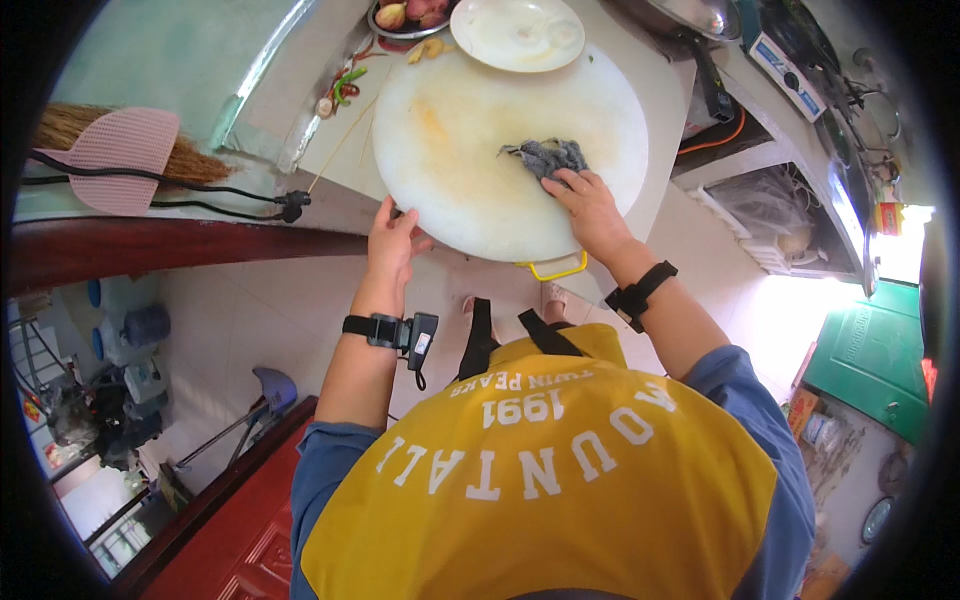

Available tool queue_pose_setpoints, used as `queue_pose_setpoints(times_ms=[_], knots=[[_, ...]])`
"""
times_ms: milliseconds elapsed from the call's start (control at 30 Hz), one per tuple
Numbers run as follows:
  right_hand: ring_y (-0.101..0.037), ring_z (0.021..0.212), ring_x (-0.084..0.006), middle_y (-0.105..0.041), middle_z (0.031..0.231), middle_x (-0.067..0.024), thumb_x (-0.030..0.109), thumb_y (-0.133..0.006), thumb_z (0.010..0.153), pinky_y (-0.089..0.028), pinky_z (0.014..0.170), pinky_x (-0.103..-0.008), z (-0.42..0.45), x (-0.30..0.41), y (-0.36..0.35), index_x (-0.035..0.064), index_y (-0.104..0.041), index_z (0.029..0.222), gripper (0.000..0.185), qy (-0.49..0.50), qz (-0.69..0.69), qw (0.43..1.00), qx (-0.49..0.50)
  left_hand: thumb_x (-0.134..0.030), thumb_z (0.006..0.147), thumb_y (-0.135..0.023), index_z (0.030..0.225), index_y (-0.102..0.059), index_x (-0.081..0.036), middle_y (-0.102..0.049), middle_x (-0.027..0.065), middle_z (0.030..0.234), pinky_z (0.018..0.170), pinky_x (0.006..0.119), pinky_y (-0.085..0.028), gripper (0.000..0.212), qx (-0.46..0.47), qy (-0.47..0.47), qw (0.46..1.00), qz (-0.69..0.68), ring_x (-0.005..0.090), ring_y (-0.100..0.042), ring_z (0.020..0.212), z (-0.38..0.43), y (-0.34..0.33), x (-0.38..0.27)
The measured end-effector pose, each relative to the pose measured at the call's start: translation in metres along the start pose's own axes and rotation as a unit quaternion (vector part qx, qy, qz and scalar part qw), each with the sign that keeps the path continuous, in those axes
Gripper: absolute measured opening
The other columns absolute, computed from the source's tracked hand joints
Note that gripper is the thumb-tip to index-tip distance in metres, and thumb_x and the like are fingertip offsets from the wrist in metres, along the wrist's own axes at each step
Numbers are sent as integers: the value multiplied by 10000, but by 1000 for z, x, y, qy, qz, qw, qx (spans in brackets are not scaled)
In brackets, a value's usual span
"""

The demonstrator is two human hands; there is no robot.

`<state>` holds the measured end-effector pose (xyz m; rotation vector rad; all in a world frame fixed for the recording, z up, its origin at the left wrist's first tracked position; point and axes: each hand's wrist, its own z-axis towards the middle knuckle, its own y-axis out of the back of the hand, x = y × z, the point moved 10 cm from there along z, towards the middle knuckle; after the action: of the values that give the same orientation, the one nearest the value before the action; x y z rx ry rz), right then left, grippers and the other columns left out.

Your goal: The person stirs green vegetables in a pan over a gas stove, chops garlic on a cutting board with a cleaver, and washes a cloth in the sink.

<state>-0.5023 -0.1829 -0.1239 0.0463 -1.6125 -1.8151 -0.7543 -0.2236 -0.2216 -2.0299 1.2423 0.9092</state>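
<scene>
A large round white cutting board [465,172] with a yellow handle [559,268] and yellowish stains lies on the counter before me. My right hand [589,206] presses its fingers on a bunched grey cloth [551,159] on the right part of the board. At the board's near left edge, my left hand [394,232] touches the rim with thumb and fingers apart. A white plate [517,34] with traces of residue overlaps the board's far edge. Beside it lie pieces of what looks like ginger [430,49].
Green and red chillies [349,86] lie left of the board, below a metal bowl of onions [412,16]. A pan handle [709,82] juts out at the right, near a stove [787,75]. At the left are a pink fly swatter [124,161] and a black cable plug [294,205].
</scene>
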Motion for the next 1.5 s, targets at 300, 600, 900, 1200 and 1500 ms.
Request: queue_pose_setpoints(times_ms=[300, 600, 900, 1200, 1500], knots=[[-481, 929, -285, -500, 1034, -172, 48, -452, 743, -367, 833, -318, 72, -121, 80, 29, -484, 1071, 330, -163, 217, 949, -157, -66, 755, -517, 1166, -351, -18, -498, 78, 854, 589, 235, -443, 446, -89, -228, 955, 165, 138, -508, 705, -6, -23, -79], [-380, 1026, -319, -463, 1115, -101, 73, -471, 678, -296, 913, -340, 132, -186, 28, 68, -468, 1112, 435, -150, -10, 985, -83, -63, 790, -461, 964, -433, 4, -489, 121, 879, 691, 296, -483, 189, 112, -7, 991, -79, 205, -505, 772, 88, -202, -79], [-429, 931, -301, -507, 1002, -108, 9, -448, 625, -324, 859, -349, 77, -102, 12, 61, -552, 963, 358, 7, 108, 993, 39, 15, 757, -429, 979, -443, 35, -504, 147, 936, 686, 314, -494, 224, 115, -24, 983, -139, 244, -536, 795, 133, -209, -80], [-473, 985, -236, -516, 1025, -123, 15, -429, 695, -359, 854, -284, 59, -108, 67, 40, -522, 1000, 321, -109, 280, 951, -75, -119, 813, -469, 1048, -414, -13, -485, 141, 937, 721, 320, -457, 264, 68, -47, 994, -75, 221, -519, 818, 34, -116, -79], [-431, 996, -312, -464, 1114, -124, 87, -438, 709, -343, 880, -345, 145, -174, 23, 99, -446, 1134, 426, -135, -112, 984, -40, -95, 816, -440, 1040, -442, -47, -530, 92, 888, 631, 292, -462, 230, -4, -27, 998, -53, 164, -540, 731, -47, -20, -16]])
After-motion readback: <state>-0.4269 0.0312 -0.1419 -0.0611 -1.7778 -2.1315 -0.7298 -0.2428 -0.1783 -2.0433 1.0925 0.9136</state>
